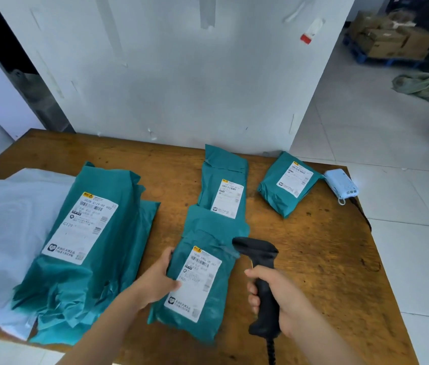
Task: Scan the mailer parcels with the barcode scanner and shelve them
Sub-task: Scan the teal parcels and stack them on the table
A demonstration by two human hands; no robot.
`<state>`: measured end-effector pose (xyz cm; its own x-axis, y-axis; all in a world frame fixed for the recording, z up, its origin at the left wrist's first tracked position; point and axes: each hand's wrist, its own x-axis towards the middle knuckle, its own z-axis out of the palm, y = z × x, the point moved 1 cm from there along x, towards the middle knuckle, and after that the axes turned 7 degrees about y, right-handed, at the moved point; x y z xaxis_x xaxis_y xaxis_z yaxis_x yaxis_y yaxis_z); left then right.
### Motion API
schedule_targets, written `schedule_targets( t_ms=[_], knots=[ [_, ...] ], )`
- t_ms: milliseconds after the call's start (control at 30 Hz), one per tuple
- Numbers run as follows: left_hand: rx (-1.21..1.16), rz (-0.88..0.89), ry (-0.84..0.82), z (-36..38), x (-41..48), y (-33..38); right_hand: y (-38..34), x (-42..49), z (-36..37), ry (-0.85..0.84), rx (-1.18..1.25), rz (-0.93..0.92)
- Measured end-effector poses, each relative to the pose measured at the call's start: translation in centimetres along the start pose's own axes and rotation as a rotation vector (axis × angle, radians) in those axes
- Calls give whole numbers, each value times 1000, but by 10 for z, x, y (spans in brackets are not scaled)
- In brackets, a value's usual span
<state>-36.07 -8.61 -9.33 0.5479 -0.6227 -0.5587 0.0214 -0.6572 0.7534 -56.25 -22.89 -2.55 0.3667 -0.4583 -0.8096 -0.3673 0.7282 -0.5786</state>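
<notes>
Mailer parcel (218, 306), teal and label-up, is found just left of the barcode scanner (259, 262), lying on the wooden table (326, 259). It is gripped at its left edge by the left hand (159, 280): the thumb is laid on the edge of the white label (193, 284) and the fingers are curled round the parcel's rim. The scanner's handle is wrapped by the closed fingers of the right hand (279, 296), with the forefinger reaching to the trigger side; whether the trigger is pressed cannot be told.

The scanning step is judged to be in hand, with shelving not yet begun. The scanner's nose is turned up and to the left, toward the top of the label. For the next move, the nose would need to be aimed squarely at the barcode strip near the label's far end, and the parcel kept flat so that the print is not creased.

The parcel's long axis is set running away from the person, its far end leaned slightly toward the scanner's side and overlapping the near end of a second teal parcel (223, 188) beyond the scanner. The label's text is read upright from the person's side. A small teal parcel (288, 184) is seen beyond the scanner and a large teal parcel (84, 246) well to its left.
</notes>
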Motion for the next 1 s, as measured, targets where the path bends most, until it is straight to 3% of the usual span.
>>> schedule_targets(
  t_ms=[133, 233, 300, 367, 433, 533, 633, 800, 1000],
  knots=[
    [24, -142, 120, -36, -25, -28, -1, -2, 15, -78, -17, 92],
    [502, -251, 209, -28, -35, -21, -3, -2, 22, -101, -74, 113],
    [713, -196, 304, -13, -37, 0, -6, -1, 21, -96, -74, 95],
    [778, -13, 403, 1, -27, 29, -11, 0, 17, -81, -60, 77],
    [636, 132, 403, 14, -3, 56, -16, 0, 11, -63, -41, 62],
    [410, 186, 396, 33, 43, 87, -24, -2, 0, -34, -19, 40],
    [376, 103, 401, 42, 88, 101, -33, -5, -13, 8, -13, -9],
    [106, -153, 338, 41, 148, 108, -47, -8, -37, 110, -13, -97],
    [-60, -148, 343, 54, 168, 117, -56, -7, -50, 182, 65, -130]
  ],
)
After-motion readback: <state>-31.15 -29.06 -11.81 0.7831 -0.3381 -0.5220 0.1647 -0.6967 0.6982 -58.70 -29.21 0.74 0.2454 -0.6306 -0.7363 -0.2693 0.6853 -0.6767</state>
